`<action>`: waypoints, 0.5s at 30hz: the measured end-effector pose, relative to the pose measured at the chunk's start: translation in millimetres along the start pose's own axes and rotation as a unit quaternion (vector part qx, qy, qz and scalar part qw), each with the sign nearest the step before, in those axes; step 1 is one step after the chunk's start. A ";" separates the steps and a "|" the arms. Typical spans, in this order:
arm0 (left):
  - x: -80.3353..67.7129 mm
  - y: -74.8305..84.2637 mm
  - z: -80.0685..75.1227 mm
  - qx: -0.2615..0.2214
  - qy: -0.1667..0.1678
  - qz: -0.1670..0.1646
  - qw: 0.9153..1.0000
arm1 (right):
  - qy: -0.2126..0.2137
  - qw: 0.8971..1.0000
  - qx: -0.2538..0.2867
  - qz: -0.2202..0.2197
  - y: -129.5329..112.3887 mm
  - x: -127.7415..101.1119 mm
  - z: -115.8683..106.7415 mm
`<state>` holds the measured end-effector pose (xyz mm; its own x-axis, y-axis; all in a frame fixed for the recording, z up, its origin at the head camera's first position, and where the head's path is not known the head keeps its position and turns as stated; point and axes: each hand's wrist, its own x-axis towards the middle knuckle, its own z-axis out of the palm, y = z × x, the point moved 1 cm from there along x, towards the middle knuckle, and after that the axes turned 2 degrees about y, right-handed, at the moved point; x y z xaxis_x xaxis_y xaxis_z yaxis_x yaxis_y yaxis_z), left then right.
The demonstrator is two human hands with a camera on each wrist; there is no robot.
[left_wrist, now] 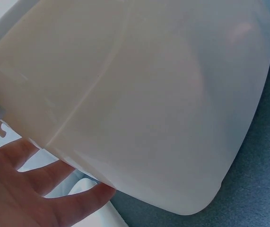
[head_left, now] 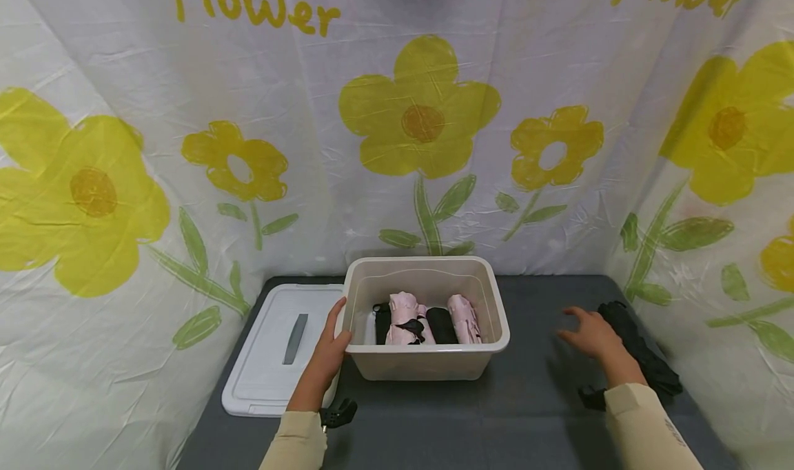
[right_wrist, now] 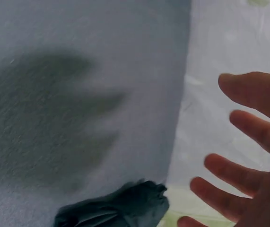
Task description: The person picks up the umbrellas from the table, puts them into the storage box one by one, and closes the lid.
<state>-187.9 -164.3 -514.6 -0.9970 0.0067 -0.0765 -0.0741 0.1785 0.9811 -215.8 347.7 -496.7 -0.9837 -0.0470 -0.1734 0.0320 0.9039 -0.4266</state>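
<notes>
The left hand [head_left: 327, 355] lay flat against the translucent plastic bin [head_left: 428, 360]; at three o'clock, the right hand [head_left: 594, 335] hovered spread-fingered beside a folded black umbrella [head_left: 645, 351].

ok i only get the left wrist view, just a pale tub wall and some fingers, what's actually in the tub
Observer: The head view shows folded umbrellas in the translucent storage bin: two pink umbrellas and a black one between them.
Operator: is the lid anywhere
Observer: Yes, the white lid lies flat on the grey table, just left of the bin.
Operator: and the other hand
Observer: The right hand is open, fingers spread, over the table right of the bin, beside another black folded umbrella near the table's right edge.
Operator: my hand gripping?
Observer: The left hand rests flat against the bin's left wall.
</notes>
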 end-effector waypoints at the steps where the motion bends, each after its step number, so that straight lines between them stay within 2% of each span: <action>1: 1.7 -3.3 0.1 0.002 0.003 0.000 1.000 | 0.000 1.000 -0.003 0.009 2.5 0.0 0.6; 5: 4.0 -8.9 0.3 0.005 0.010 0.005 1.000 | 0.009 0.999 -0.018 0.038 10.9 0.0 3.0; 15: 4.9 -9.5 0.8 0.005 0.014 0.006 1.000 | 0.016 0.997 -0.026 0.069 38.3 -1.8 3.3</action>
<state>-192.1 -165.2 -524.5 -0.9980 -0.0189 -0.0606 -0.0630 0.1891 0.9799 -212.2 381.0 -515.7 -0.9756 0.0926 -0.1991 0.1596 0.9218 -0.3532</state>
